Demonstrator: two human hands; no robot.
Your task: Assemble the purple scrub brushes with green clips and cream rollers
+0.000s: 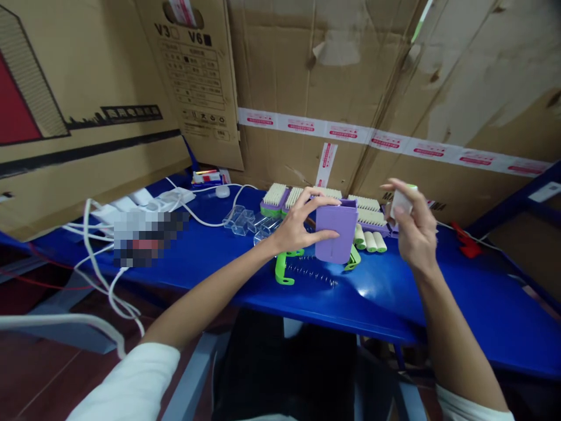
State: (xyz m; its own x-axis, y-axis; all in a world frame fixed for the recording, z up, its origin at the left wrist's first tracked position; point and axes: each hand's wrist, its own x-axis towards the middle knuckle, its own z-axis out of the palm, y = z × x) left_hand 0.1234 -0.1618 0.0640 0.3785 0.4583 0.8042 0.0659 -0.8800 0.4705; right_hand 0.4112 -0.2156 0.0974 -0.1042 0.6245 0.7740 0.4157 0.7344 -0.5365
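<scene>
My left hand [302,227] is closed round a purple plastic case [336,235], thumb on the near face and fingers at the top edge. The case is held upright above the table, its top end seemingly hollow. My right hand [414,228] is raised to the right of it, closed on a small white piece [401,204] with a green end; the fingers partly hide its shape. Below the case lie a green plastic bracket [283,272], another green part [353,258] and thin metal springs [313,273]. Several cream cylinders [371,241] rest just right of the case.
Brush blocks with cream bristles [275,196] line the back of the blue table [394,304]. Clear plastic parts [240,221] lie left of my left hand. White cables and a power strip [140,199] occupy the left side. Cardboard [289,64] walls the back; a red object [468,241] lies right.
</scene>
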